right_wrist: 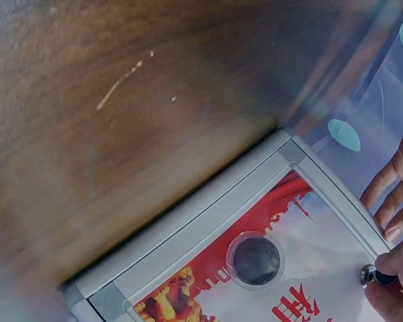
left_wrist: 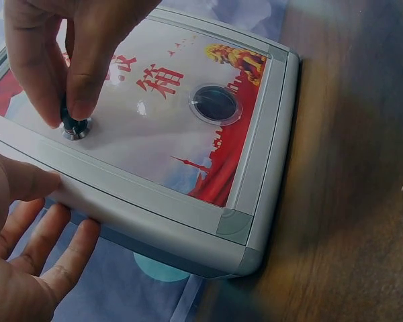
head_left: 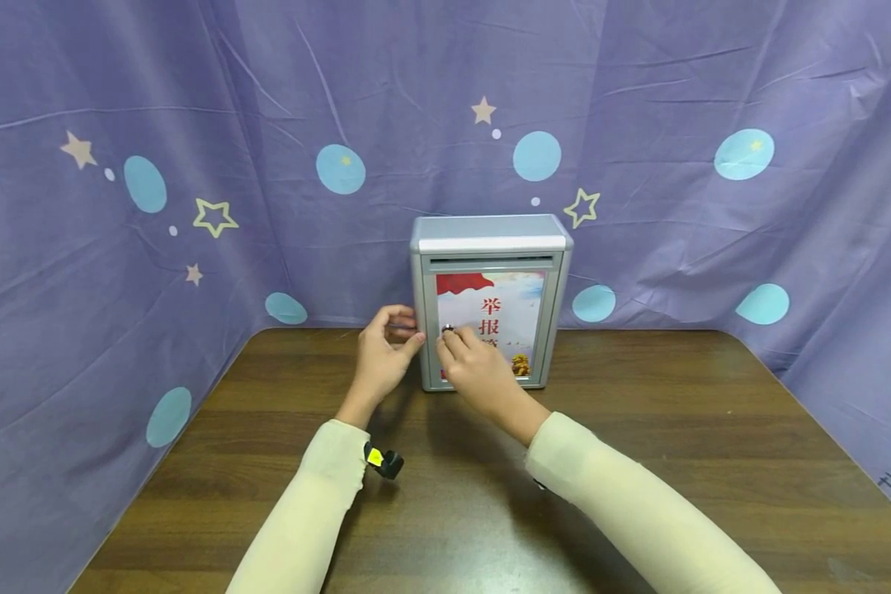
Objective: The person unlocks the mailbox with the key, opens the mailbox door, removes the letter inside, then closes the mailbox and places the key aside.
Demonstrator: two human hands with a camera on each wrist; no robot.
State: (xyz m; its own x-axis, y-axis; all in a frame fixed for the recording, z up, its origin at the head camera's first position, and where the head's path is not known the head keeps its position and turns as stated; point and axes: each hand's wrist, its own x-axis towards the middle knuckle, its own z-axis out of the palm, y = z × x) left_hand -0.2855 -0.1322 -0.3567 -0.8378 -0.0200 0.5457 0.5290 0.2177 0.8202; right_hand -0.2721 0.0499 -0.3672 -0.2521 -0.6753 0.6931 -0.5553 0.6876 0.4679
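Grey box [head_left: 499,285] stands upright on the brown wooden table [head_left: 638,445], just in front of the purple curtain [head_left: 416,74], slot side facing me. My right hand [head_left: 478,367] is at the left part of the box's front: thumb and fingertips pinch a small black piece [left_wrist: 74,123] (key head or knob, can't tell, fingers cover most of it) at the silver lock [right_wrist: 367,276]. My left hand [head_left: 383,355] is at the box's left edge, thumb touching the front frame, fingers spread along the side, thumb and fingers apart. Front carries a poster with red characters; a dark round opening [left_wrist: 215,104] with a clear ring sits low on it. Pale sleeves on both arms, black device [head_left: 388,463] with a yellow patch at my left wrist.
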